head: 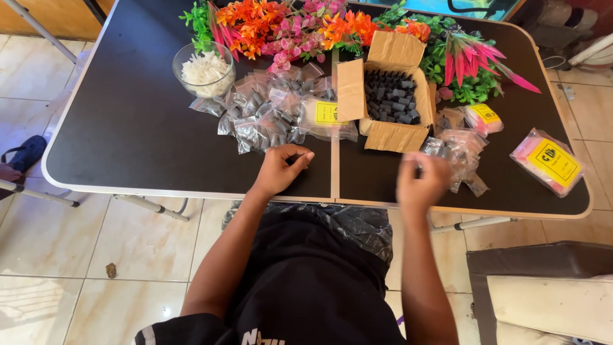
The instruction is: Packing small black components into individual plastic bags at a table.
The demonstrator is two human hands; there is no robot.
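My left hand (281, 169) rests on the black table (128, 134) near its front edge, fingers curled with thumb against forefinger. It lies just below a heap of small clear bags filled with dark pieces (268, 115). My right hand (421, 182) is raised over the front edge and blurred; it is beside a pile of clear plastic bags (460, 153), and I cannot tell whether it holds one. Between the hands, farther back, stands an open cardboard box (383, 135) full of small black pieces (391, 97).
A glass bowl of white pieces (204, 70) stands back left. Artificial flowers (300, 25) line the far edge. Pink packs with yellow labels (550, 161) lie at the right. A black plastic sheet (361, 223) covers my lap. A seat (549, 294) is at lower right.
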